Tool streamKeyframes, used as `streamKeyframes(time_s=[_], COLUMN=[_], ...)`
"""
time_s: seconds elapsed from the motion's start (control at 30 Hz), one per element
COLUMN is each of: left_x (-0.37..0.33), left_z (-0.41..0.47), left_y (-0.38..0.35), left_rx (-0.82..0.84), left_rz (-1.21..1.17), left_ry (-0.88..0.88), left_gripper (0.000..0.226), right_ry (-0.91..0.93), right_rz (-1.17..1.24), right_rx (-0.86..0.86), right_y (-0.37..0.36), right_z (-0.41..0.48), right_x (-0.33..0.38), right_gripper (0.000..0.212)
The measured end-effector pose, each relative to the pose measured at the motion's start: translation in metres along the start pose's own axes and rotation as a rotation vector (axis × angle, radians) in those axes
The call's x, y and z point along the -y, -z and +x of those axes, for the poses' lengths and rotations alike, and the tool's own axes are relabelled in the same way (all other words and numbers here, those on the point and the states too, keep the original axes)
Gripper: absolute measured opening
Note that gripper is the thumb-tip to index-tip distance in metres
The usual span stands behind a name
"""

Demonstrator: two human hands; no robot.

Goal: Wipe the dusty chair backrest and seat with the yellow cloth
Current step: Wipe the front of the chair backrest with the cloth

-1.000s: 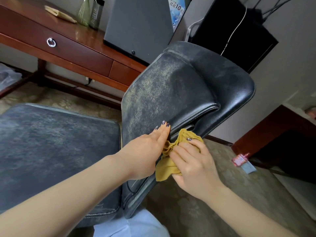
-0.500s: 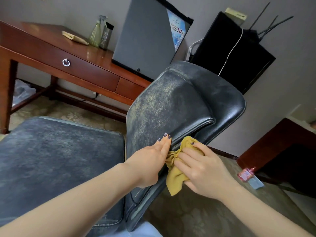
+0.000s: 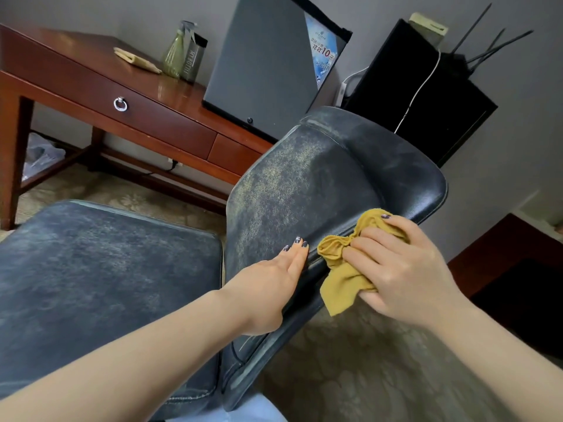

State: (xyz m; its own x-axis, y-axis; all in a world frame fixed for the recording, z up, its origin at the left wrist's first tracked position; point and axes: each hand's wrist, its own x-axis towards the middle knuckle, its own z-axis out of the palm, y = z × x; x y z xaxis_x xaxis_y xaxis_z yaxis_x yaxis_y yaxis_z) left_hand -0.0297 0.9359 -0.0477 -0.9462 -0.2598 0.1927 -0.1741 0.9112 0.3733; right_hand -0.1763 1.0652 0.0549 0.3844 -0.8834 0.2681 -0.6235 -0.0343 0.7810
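Just the head view here, so everything is placed off the backrest (image 3: 304,193).

The backrest runs long-ways from down by the person's lap up and away to the right. Its padded front face is blotched with yellowish dust pretty much all over. The seat (image 3: 100,269) sits just left of it, also grey with dust and looking unwiped.

The yellow cloth (image 3: 341,275) is bunched against the backrest's right-hand rim, about halfway along its length, with one corner hanging off below the edge. So the dusty face lies up and to the left of the cloth, just across the rim seam. Any useful stroke probably has to go over that seam and then along the backrest's long axis.

The right hand (image 3: 405,269) is the one doing the work. Its fingers are curled over the cloth, scrunching it and pressing it onto the rim, with the thumb tucked underneath the fabric.

The left hand (image 3: 268,284) is actually nearer the dusty face. It lies flat with fingers straight and together, fingertips on the padded panel's lower edge, holding nothing and looking like it's bracing the chair. The hands sit just beside each other on either side of the seam, not touching.

Judging by the dust, the job's barely started.
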Motion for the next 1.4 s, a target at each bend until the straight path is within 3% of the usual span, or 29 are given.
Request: streamKeyframes(time_s=[0.23, 0.8, 1.1, 1.4], left_x=[0.002, 0.006, 0.007, 0.004], left_z=[-0.001, 0.003, 0.003, 0.001], left_y=[-0.004, -0.01, -0.011, -0.009], left_rx=[-0.009, -0.048, -0.071, -0.071], left_rz=[-0.042, -0.192, -0.19, -0.12], left_ry=[0.001, -0.023, -0.034, -0.016], left_gripper=[0.094, 0.09, 0.086, 0.087], right_ry=[-0.155, -0.225, -0.201, -0.082], right_rz=[0.094, 0.243, 0.294, 0.289], right_rx=[0.03, -0.02, 0.021, 0.19], right_y=[-0.002, -0.031, -0.045, -0.048], right_z=[0.003, -0.009, -0.015, -0.023], right_x=[0.02, 0.06, 0.084, 0.104], right_gripper=[0.024, 0.014, 0.016, 0.021])
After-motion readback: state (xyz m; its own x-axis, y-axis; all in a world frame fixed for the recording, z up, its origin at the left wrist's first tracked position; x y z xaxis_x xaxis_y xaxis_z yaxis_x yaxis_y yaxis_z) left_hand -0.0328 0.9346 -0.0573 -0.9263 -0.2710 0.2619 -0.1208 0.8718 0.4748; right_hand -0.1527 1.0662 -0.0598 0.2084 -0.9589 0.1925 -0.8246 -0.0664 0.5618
